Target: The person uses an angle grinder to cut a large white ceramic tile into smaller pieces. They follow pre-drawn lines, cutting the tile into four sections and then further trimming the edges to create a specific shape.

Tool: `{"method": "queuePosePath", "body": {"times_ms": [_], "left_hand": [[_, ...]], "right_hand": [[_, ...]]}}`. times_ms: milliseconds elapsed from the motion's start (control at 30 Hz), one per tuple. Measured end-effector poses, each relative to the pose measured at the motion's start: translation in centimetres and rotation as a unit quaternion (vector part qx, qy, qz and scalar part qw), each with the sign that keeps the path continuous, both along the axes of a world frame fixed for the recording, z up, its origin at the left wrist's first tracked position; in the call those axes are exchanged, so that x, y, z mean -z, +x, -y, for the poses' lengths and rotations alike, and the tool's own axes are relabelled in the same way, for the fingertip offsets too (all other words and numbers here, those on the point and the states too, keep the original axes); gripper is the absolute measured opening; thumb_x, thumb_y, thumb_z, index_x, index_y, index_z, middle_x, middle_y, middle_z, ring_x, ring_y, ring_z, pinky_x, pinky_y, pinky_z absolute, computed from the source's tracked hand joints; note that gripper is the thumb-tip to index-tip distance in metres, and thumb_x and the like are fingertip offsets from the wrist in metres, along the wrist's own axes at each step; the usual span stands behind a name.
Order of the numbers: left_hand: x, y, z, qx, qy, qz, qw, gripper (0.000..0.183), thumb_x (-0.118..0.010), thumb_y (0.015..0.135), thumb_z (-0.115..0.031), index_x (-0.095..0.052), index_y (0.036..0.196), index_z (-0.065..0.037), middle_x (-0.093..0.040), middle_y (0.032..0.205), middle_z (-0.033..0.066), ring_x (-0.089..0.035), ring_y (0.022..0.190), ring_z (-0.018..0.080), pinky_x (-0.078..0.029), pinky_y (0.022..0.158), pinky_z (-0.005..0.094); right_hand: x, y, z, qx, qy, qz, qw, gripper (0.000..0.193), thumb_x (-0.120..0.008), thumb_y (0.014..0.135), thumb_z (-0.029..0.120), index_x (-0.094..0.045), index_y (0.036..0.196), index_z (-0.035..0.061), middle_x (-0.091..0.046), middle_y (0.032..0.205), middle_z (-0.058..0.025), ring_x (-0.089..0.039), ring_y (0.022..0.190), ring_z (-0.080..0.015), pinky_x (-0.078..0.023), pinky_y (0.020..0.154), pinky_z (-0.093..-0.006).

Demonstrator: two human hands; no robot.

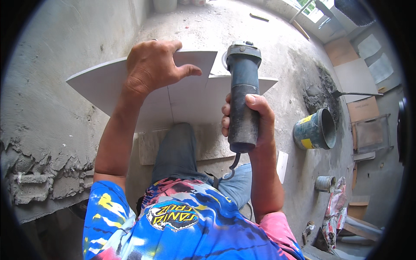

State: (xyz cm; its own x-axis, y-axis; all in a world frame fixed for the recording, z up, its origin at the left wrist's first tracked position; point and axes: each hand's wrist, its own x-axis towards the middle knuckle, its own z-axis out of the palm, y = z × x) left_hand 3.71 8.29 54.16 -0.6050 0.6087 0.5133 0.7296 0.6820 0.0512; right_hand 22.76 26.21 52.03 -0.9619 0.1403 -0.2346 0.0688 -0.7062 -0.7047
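A large pale tile (112, 80) stands tilted in front of my knee, with a thin dark line running down its face. My left hand (154, 65) grips its upper edge; the thumb points right along the near face and the fingertips go out of sight behind. At the tile's right part the top edge steps down in a notch. My right hand (262, 113) is wrapped round the dark body of an angle grinder (245, 80), held upright by that notch. The grinder's disc is mostly hidden by its head, and its cord hangs down past my thigh.
A flat slab (149, 147) lies under the tile by my knee. To the right are a dark bucket (316, 130) on its side, a small tin (325, 183), a mound of wet mortar (320, 93) and a long-handled tool (357, 93). A rough plaster wall (56, 86) rises at left.
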Motion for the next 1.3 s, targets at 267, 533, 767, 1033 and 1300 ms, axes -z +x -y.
{"method": "queuePosePath", "body": {"times_ms": [267,533,767,1033,1300], "left_hand": [[0.2,0.9,-0.1,0.017,0.033,0.006,0.999,0.043,-0.086,0.067,-0.049,-0.074,0.084,-0.012,-0.071,0.075,0.0074,-0.071,0.071,0.0251,-0.054,0.066,0.0390],[0.4,0.3,0.3,0.034,0.056,0.016,0.998,0.041,-0.087,0.066,-0.046,-0.071,0.081,-0.011,-0.069,0.075,0.0083,-0.070,0.070,0.0275,-0.053,0.066,0.0409],[0.6,-1.3,-0.4,0.038,0.052,-0.001,0.998,0.043,-0.086,0.067,-0.045,-0.066,0.077,-0.009,-0.069,0.074,0.0089,-0.069,0.070,0.0284,-0.052,0.065,0.0414],[0.1,-2.0,-0.4,0.008,0.017,-0.049,0.999,0.048,-0.084,0.070,-0.054,-0.065,0.078,-0.010,-0.070,0.073,0.0074,-0.070,0.067,0.0269,-0.053,0.062,0.0405],[0.6,-1.5,-0.7,-0.009,-0.003,-0.091,0.996,0.052,-0.082,0.072,-0.060,-0.070,0.087,-0.012,-0.072,0.077,0.0110,-0.072,0.070,0.0290,-0.055,0.064,0.0412]], "right_hand": [[1.4,-2.8,1.3,0.000,-0.015,-0.046,0.999,0.041,-0.067,0.085,0.034,-0.060,0.104,-0.0018,-0.065,0.087,-0.0152,-0.070,0.071,-0.0255,-0.062,0.061,-0.0407],[2.5,-4.3,2.8,0.011,-0.086,-0.115,0.990,0.050,-0.066,0.085,0.035,-0.055,0.114,-0.0041,-0.064,0.091,-0.0166,-0.071,0.075,-0.0265,-0.062,0.063,-0.0408],[1.6,-1.6,-0.2,0.139,0.242,-0.032,0.960,0.040,-0.070,0.082,0.024,-0.060,0.108,-0.0036,-0.066,0.086,-0.0136,-0.069,0.068,-0.0238,-0.058,0.060,-0.0360],[-0.4,8.3,-10.7,0.458,0.716,0.236,0.471,0.040,-0.084,0.069,0.023,-0.063,0.095,0.0007,-0.071,0.081,-0.0127,-0.071,0.070,-0.0265,-0.057,0.068,-0.0372],[8.4,23.0,-17.0,0.333,0.723,0.549,0.256,0.048,-0.076,0.073,0.030,-0.058,0.109,0.0048,-0.071,0.096,-0.0227,-0.070,0.087,-0.0435,-0.057,0.078,-0.0507]]}}
